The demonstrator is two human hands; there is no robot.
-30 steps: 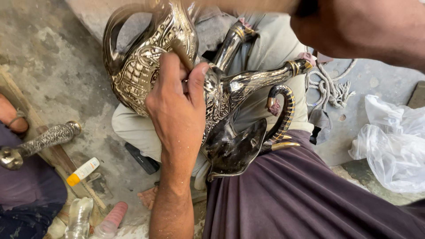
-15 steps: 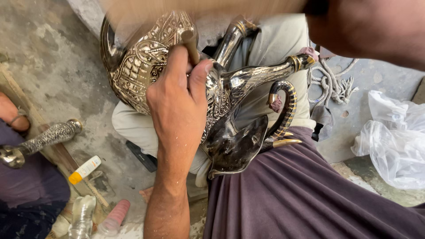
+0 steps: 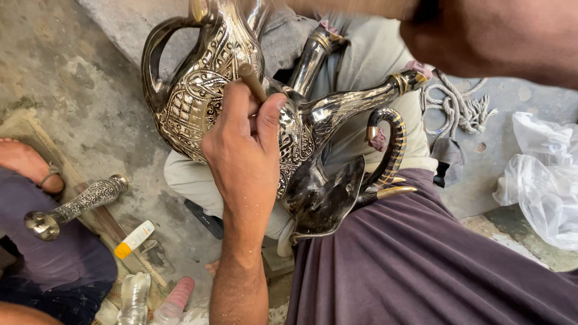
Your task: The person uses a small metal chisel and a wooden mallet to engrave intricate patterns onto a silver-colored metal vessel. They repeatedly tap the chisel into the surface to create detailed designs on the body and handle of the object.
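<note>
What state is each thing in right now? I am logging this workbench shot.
left hand: gripping a thin stick against the metalwork.
right hand: arm crosses the top, hand out of view.
engraved jug: tilted, propped on the lap.
dark metal pot: lying tilted on the lap.
engraved metal stem: lying apart.
plastic bag: crumpled.

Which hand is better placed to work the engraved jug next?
Probably left. The left hand grips the brown stick against the engraved jug. The right arm crosses the top edge, its hand out of view.
</note>
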